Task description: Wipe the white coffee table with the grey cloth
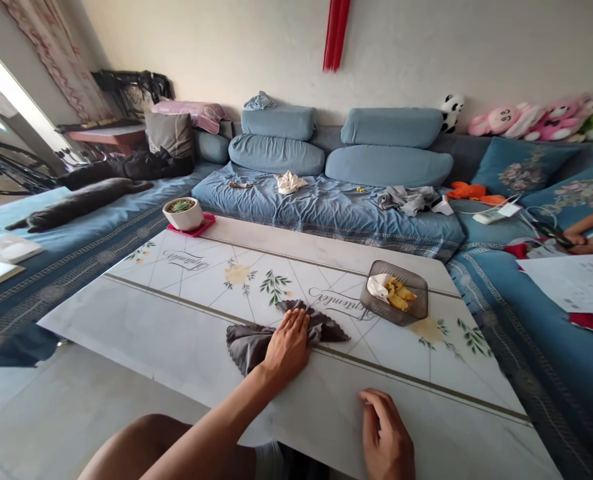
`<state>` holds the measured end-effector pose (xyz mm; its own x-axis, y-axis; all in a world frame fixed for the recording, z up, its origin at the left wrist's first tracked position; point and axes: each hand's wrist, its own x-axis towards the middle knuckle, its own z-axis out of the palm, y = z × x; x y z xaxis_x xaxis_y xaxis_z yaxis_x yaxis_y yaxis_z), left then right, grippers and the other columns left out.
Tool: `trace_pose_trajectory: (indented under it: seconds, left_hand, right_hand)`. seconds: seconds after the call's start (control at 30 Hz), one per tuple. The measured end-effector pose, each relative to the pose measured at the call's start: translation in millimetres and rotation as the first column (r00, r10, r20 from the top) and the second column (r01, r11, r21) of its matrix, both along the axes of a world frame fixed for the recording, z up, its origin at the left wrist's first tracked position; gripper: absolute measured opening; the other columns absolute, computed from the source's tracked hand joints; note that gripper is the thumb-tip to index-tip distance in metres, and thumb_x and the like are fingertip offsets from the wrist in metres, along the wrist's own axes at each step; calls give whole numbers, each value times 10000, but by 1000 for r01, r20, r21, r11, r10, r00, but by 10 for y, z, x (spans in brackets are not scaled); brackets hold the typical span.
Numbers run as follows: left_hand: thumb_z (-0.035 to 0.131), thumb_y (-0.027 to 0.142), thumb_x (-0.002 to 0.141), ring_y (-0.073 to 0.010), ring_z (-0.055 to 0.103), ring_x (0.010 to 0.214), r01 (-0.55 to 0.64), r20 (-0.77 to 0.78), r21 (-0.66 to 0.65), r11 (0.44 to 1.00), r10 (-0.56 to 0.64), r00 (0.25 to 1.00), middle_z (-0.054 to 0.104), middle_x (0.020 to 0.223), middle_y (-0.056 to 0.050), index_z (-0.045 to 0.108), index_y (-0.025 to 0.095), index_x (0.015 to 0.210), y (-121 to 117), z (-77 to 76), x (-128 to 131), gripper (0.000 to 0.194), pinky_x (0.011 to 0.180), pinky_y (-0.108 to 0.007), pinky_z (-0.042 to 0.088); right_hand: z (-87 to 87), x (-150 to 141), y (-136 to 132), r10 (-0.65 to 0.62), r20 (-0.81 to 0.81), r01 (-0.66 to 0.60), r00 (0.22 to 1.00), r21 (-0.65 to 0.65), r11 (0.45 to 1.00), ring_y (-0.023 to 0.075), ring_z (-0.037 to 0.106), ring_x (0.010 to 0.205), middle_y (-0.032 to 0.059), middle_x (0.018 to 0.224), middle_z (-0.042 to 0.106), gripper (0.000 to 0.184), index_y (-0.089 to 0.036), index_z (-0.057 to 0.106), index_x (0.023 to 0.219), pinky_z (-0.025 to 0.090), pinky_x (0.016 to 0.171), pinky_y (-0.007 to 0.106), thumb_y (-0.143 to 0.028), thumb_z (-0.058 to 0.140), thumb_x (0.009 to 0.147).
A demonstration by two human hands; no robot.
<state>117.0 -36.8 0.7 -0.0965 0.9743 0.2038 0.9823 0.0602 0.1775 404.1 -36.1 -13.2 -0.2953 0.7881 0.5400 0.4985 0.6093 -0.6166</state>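
Note:
My left hand (289,343) presses down on a dark grey cleaning cloth (249,343) with a scalloped edge, its fingers close together over the bunched middle. The cloth spreads out on both sides of the hand, flat against the white patterned table (176,327). Near the table's front edge, my right hand (387,437) is loosely curved with thumb and fingers apart, holding nothing. Beyond it stands a clear grey plastic box (416,313) with yellowish peels or scraps and a crumpled white tissue inside.
A succulent in a white pot (189,219) sits on a red tray (207,221) at the far left table corner. A blue sofa (286,207) wraps around the table, with clothes on it. At the right, another person's hand (574,237) shows beside papers (571,277).

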Motion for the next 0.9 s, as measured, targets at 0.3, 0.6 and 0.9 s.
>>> trace_pose_trajectory:
  seconds: [0.3,0.6,0.9]
  left_hand:
    - [652,317,1023,-363,512,1668,-49,32,-35,998,50,998,583,1714,-258,582,79,1633,564,364,-43,658,1470,-540,317]
    - [565,133,972,-318,431,1718,-54,92,-12,998,55,994,502,1787,-196,513,140,1703,547,196,-218,733,1455,-567,357]
    - [619,156,933,-332,375,1745,3,89,15,1000,-4,996,421,1841,-167,483,150,1736,-163,-80,123,815,1456,-550,373]
  right_hand:
    - [62,-18,-8,-17,-13,17,1000,26,1000,225,815,910,75,1045,809,534,-247,772,1054,653,768,300,-553,386,1260]
    - [10,-39,-5,-23,-9,23,1000,2,1000,238,814,920,90,1063,807,499,-249,769,1076,656,731,309,-527,394,1252]
    - [-37,10,8,1,-14,0,1000,20,1000,234,819,918,81,1074,812,437,-254,766,1102,669,757,306,-483,423,1246]
